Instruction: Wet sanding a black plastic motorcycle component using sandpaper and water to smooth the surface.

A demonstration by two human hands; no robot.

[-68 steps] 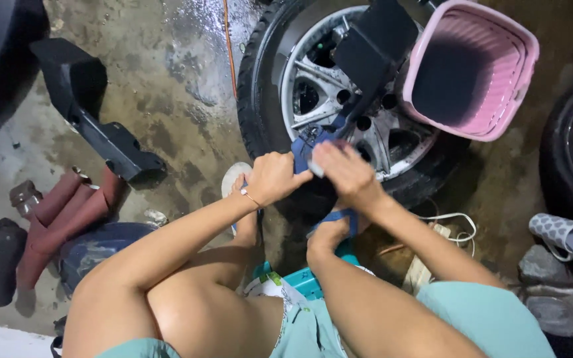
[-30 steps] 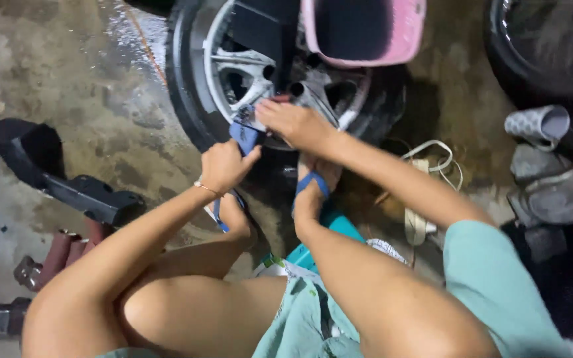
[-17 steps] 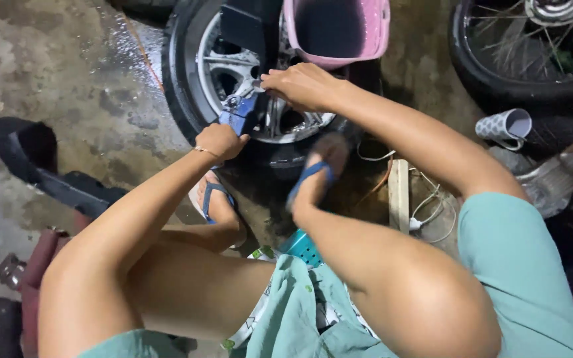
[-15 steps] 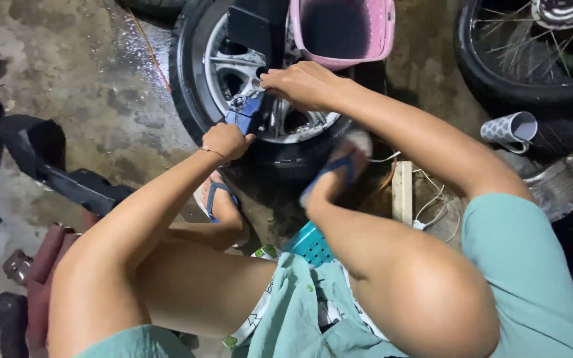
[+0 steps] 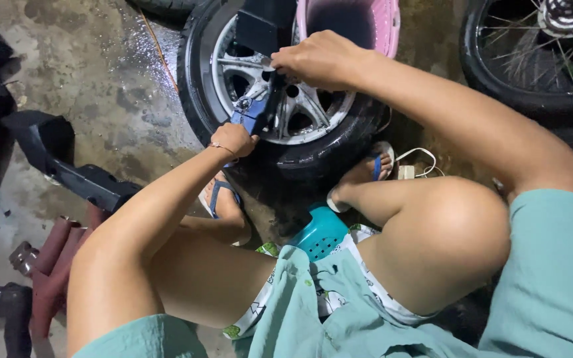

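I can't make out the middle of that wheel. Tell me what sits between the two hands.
In the head view, a blue tool and the dark hub of the silver alloy wheel lie between the left hand and the right hand.

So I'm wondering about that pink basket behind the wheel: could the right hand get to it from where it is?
Probably yes. The right hand rests on the wheel just below the pink basket, with nothing between them. It seems to grip something at the hub, so it would have to let go first.
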